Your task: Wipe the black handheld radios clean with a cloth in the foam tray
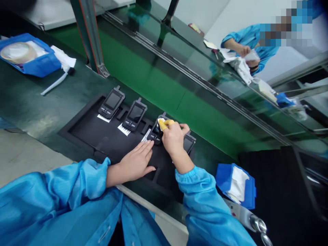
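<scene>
Several black handheld radios with screens lie in a row in a black foam tray (84, 128). My right hand (174, 136), with yellow finger cots on two fingers, presses a small white wipe (161, 120) on the screen of one radio (155, 134). That hand partly hides the radio and also covers part of another radio (189, 142) to its right. My left hand (135, 160) lies flat, fingers stretched, its fingertips at the lower edge of the wiped radio. Two more radios, a middle one (135, 114) and a far-left one (112, 102), have white labels beneath them.
A blue bin (41, 66) with a tape roll stands at the left, beside a white-handled brush (57, 82). Another blue bin (222, 176) holding white cloths is at the right. A metal post (89, 37) rises behind the tray. Across the green partition, a co-worker handles white material.
</scene>
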Motion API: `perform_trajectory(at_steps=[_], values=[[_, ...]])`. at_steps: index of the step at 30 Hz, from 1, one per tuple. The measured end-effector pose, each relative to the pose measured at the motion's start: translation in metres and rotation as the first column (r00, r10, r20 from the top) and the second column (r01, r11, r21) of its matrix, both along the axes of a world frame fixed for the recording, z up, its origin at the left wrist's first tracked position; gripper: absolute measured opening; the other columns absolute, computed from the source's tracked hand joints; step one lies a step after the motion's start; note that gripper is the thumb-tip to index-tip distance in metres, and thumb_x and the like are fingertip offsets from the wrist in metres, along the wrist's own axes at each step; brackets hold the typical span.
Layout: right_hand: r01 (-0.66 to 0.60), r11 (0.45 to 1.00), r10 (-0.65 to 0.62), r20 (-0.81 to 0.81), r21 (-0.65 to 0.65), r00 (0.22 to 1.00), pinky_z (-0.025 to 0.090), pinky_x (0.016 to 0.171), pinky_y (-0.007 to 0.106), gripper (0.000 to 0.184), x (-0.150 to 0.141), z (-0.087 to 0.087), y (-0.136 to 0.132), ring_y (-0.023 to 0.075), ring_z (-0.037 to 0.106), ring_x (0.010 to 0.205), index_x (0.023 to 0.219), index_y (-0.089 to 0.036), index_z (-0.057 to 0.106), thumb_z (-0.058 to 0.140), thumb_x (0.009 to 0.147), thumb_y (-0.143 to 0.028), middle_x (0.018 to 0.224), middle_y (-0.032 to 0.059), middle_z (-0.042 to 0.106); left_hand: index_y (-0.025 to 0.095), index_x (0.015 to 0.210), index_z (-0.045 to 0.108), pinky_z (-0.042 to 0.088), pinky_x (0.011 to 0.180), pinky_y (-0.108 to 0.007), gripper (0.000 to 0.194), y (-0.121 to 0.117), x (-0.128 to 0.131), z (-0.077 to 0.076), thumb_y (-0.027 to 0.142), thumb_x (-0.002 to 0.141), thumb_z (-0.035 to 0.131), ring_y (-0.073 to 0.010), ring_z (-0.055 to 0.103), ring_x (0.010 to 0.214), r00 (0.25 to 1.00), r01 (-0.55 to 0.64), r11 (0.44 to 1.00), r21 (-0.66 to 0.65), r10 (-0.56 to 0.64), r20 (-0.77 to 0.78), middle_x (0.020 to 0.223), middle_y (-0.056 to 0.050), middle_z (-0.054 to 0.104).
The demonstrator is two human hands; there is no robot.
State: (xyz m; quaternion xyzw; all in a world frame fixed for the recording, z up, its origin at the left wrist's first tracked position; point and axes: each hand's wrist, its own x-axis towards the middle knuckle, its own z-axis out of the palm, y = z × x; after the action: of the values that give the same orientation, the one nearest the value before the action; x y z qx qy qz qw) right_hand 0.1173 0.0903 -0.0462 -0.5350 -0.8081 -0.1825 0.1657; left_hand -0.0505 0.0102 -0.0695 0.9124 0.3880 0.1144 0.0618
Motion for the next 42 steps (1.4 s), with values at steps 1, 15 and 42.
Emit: perform_trajectory(at_steps=[1,15,42], values=[[-0.025,1.000,0.025,0.010,-0.014,1.000,0.018,0.085,0.040,0.030,-0.002,-0.002,-0.002,0.0165,0.046,0.085,0.090,-0.022,0.069,0.048,0.079,-0.003,0.093,0.0032,0.062,0.000,0.121,0.055,0.025,0.112,-0.043,0.062,0.000,0.001,0.000,0.053,0.088,0.050,-0.0337,0.035,0.134,1.000,-0.003,1.000,0.001,0.003,0.003,0.142,-0.025,0.040],[-0.199,0.980,0.199,-0.004,-0.003,0.980,0.020,0.084,0.039,0.032,-0.031,-0.008,-0.041,0.0153,0.046,0.084,0.092,-0.026,0.069,0.053,0.074,-0.005,0.092,0.0019,0.061,0.010,0.106,0.066,0.040,0.105,-0.046,0.031,0.010,-0.087,0.015,0.029,0.095,0.043,-0.0268,0.055,0.119,0.960,-0.175,0.977,0.121,0.142,0.243,0.122,-0.015,0.062],[-0.258,0.966,0.254,0.124,0.022,0.959,0.020,0.086,0.040,0.024,-0.100,-0.004,0.020,0.0154,0.047,0.083,0.089,-0.020,0.068,0.049,0.082,-0.008,0.090,0.0040,0.063,0.008,0.110,0.053,0.030,0.113,-0.045,0.038,0.020,-0.094,-0.005,0.001,0.074,0.041,-0.0264,0.032,0.137,0.956,-0.181,0.974,-0.136,0.207,0.207,0.142,-0.021,0.042]])
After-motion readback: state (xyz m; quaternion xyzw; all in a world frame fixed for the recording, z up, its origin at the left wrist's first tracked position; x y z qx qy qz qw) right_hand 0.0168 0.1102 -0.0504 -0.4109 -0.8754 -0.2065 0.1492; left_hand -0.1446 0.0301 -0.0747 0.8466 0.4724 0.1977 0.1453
